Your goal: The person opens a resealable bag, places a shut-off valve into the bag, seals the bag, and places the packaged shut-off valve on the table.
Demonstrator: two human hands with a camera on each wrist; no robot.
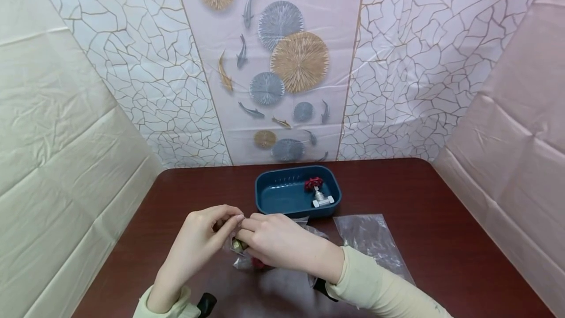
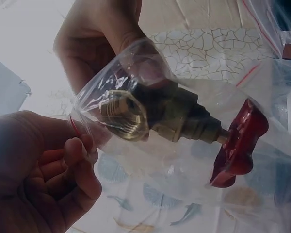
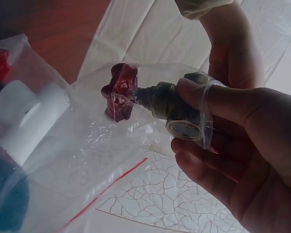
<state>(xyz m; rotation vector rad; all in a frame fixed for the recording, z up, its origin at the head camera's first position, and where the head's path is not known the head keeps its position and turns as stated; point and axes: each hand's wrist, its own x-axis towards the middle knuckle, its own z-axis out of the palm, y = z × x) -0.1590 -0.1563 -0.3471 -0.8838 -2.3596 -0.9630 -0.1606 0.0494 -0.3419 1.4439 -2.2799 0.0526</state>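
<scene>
Centrally, 1 brass valve (image 2: 177,116) with a red handwheel (image 2: 240,148) lies inside a clear bag (image 2: 160,160), held above the dark red table (image 1: 441,239) on the near side of the blue tray (image 1: 282,199). The right hand (image 1: 275,239) grips the valve's body through the film; the left hand (image 1: 205,232) pinches the bag's edge beside its red seal strip (image 2: 73,125). The tray contains 1 silver valve (image 1: 321,199), toward its right end. To the right, 1 flat pouch (image 1: 371,234) of clear plastic rests on the table.
</scene>
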